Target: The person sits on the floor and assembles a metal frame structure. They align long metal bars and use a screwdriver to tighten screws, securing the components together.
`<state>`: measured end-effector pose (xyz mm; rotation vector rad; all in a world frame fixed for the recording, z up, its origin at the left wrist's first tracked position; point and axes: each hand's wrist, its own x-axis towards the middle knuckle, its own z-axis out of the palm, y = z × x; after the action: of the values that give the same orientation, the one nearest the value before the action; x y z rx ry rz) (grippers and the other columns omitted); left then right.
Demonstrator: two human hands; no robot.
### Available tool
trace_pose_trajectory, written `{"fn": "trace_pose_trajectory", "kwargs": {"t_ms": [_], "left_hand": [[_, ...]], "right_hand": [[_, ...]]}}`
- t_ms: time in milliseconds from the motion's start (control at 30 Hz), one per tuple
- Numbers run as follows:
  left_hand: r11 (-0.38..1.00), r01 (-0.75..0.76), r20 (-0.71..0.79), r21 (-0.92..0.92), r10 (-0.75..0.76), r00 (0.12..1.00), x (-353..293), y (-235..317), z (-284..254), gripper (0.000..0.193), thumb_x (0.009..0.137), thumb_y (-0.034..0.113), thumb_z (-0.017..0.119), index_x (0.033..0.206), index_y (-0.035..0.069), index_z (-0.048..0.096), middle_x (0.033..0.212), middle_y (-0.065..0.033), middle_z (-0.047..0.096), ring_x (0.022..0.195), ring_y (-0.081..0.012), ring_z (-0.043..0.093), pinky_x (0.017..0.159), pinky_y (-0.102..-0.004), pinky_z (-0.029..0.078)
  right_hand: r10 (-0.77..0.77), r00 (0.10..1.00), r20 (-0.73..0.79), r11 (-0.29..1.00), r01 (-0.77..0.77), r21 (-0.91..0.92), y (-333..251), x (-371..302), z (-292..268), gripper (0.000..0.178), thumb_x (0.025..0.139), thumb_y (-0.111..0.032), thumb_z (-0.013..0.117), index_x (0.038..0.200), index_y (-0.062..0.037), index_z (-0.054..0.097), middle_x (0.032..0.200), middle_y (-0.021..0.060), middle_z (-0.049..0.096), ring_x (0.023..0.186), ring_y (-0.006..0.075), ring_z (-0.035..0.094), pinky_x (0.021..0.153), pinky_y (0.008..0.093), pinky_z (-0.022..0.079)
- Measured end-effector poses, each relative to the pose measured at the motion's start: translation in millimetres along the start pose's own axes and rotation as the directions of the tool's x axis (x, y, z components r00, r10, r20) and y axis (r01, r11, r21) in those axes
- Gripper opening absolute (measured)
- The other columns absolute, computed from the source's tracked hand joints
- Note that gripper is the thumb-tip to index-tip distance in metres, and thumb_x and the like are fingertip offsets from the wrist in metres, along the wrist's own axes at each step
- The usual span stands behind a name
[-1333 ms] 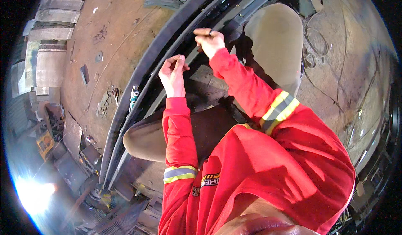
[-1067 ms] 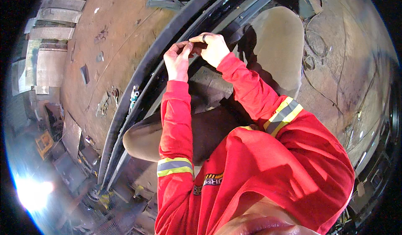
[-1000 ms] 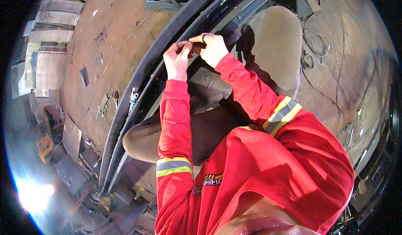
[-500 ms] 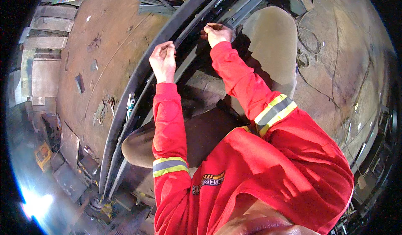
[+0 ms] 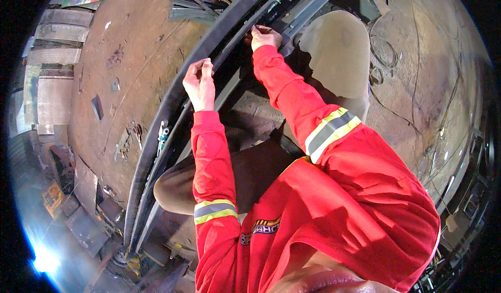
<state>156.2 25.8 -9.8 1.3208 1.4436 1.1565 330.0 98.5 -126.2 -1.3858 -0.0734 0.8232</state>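
A long dark metal frame (image 5: 174,101) with several parallel rails curves from the lower left to the top in front of me. My left hand (image 5: 200,88) is over its outer rail, thumb and fingers drawn together; anything in them is too small to tell. Farther up, my right hand (image 5: 265,38) is closed in a pinch at the inner rails, its fingertips partly hidden and what they grip unclear. On the rail nearer the lower left lies a small teal and silver tool (image 5: 164,136). Both my arms are in red sleeves with reflective bands.
Scissors (image 5: 138,132) lie on the brown floor left of the frame. Beyond it is a pile of thin metal strips (image 5: 194,7). Flat cardboard-like sheets (image 5: 54,100) line the far left. Coiled cable (image 5: 385,53) lies to the right. A bright light (image 5: 46,260) glares at lower left.
My left hand has drawn back slightly toward me along the rail. My right hand has shifted a little to the left and farther away. The frame and tool look nearly unmoved.
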Motion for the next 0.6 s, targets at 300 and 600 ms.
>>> {"fn": "trace_pose_trajectory", "kwargs": {"t_ms": [300, 600], "left_hand": [[0.995, 0.074, 0.017, -0.069, -0.073, 0.997, -2.9, 10.9, -0.5, 0.017, 0.089, 0.014, 0.06, 0.093, -0.001, 0.066, 0.08, -0.0044, 0.064, 0.062, -0.007, 0.053, 0.054, -0.0205, 0.041], [0.977, 0.177, 0.045, -0.116, -0.173, 0.984, -7.1, 29.4, -45.1, 0.023, 0.092, 0.018, 0.056, 0.097, -0.002, 0.064, 0.08, -0.0059, 0.062, 0.062, -0.0084, 0.054, 0.053, -0.0209, 0.041]], "right_hand": [[0.084, 0.993, 0.089, 0.996, -0.082, -0.026, -6.0, 6.3, -7.6, 0.004, 0.086, 0.003, 0.059, 0.088, 0.0055, 0.062, 0.079, 0.0137, 0.066, 0.059, 0.022, 0.065, 0.054, 0.0341, 0.057], [0.235, 0.962, 0.141, 0.971, -0.227, -0.069, -53.7, -24.3, -11.7, 0.013, 0.088, -0.011, 0.063, 0.086, 0.0019, 0.06, 0.072, 0.0107, 0.065, 0.049, 0.0181, 0.06, 0.043, 0.0336, 0.053]]}}
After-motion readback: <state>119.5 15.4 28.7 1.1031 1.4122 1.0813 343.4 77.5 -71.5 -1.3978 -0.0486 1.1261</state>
